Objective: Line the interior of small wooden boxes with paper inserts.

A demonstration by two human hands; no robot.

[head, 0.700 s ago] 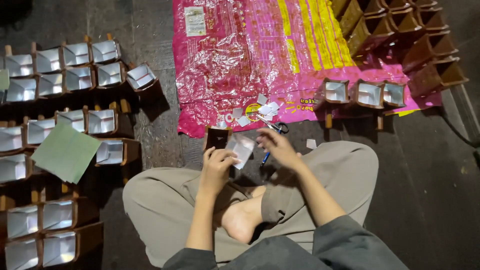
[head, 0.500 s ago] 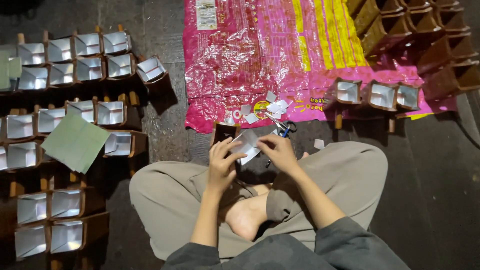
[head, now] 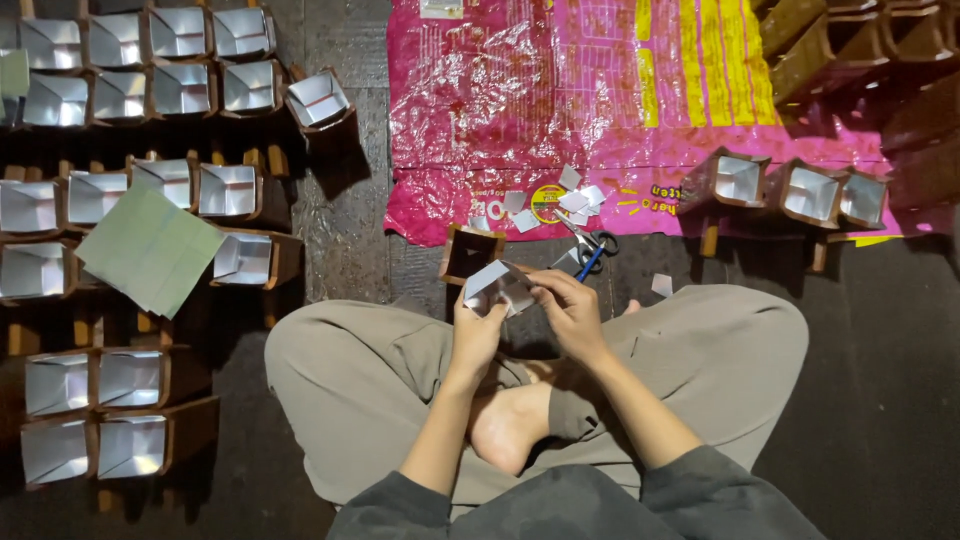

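Both the left hand and right hand pinch a folded silver-white paper liner at centre frame, with many lined brown boxes at left and unlined brown boxes at upper right.

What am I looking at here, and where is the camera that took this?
There is no machine: a camera on a person's head looks straight down. The person sits cross-legged on a dark floor. The left hand and right hand together hold a folded silvery white paper piece. Just beyond it stands a small empty brown box. Blue-handled scissors and white paper scraps lie on the edge of a pink plastic sheet. On the left are rows of brown boxes with silvery lining, with a green paper sheet lying across some. Three more lined boxes stand on the right.
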